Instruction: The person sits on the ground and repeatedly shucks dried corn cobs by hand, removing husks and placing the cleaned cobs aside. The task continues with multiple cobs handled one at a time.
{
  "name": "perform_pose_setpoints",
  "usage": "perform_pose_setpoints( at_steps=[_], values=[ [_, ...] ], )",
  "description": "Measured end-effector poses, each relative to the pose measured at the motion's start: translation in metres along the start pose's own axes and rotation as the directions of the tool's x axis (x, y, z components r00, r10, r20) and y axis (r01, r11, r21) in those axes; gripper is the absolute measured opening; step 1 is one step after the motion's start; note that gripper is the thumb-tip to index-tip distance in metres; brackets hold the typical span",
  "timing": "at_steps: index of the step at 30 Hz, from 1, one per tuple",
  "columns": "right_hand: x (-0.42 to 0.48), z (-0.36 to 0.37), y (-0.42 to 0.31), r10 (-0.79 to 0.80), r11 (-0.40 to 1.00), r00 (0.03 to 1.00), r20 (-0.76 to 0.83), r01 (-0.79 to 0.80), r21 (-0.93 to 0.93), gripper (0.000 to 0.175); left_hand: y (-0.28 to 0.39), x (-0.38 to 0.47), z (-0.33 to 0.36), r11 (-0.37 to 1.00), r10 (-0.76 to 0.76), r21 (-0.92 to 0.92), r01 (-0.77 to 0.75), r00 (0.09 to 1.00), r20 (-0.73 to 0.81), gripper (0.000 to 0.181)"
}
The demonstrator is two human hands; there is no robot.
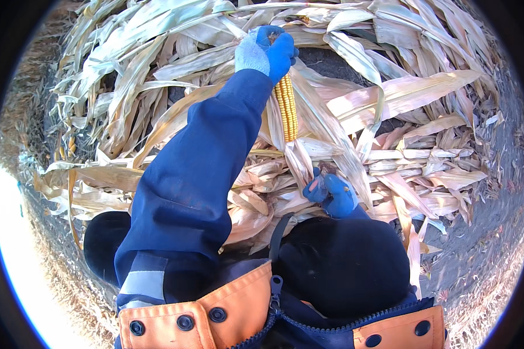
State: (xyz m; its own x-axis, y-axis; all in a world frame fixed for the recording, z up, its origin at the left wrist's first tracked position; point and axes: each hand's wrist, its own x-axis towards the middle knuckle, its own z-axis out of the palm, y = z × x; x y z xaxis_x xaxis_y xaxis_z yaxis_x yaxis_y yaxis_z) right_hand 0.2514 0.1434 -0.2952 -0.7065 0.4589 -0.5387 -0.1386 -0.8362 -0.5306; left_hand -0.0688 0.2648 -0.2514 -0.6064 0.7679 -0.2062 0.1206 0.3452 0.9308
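My left hand, in a blue and grey knit glove, is closed round the upper end of an ear of corn. Bare yellow kernels show below the fist, and dry husk hangs open around the ear. Nearer my body my right hand, in a blue glove, has its fingers bent at the husk below the ear's lower end. Brown corn silk shows by its fingertips. How firmly the right fingers hold the husk is hard to tell.
Dry corn stalks and leaves lie heaped ahead and to both sides, over dark soil. Another patch of yellow kernels shows at the top. My dark-clad knees are close below the right hand.
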Motion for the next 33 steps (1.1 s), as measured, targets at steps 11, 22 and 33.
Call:
perform_pose_setpoints(
  at_steps=[11, 22, 33],
  values=[
    [0.087, -0.005, -0.111, -0.352, 0.935, 0.892, -0.284, 0.318, -0.160, 0.058, -0.055, -0.140, 0.007, 0.922, -0.135, 0.387, -0.015, 0.924, 0.358, 0.064],
    [0.176, 0.111, -0.101, -0.005, 0.912, 0.959, -0.283, -0.112, -0.395, 0.068, -0.057, -0.150, 0.018, 0.827, -0.294, 0.539, 0.163, 0.941, 0.167, 0.057],
    [0.204, -0.008, -0.112, -0.130, 0.987, 0.787, -0.603, 0.044, -0.156, 0.023, -0.089, -0.141, 0.017, 0.895, 0.050, 0.423, -0.142, 0.974, 0.223, 0.031]
  ],
)
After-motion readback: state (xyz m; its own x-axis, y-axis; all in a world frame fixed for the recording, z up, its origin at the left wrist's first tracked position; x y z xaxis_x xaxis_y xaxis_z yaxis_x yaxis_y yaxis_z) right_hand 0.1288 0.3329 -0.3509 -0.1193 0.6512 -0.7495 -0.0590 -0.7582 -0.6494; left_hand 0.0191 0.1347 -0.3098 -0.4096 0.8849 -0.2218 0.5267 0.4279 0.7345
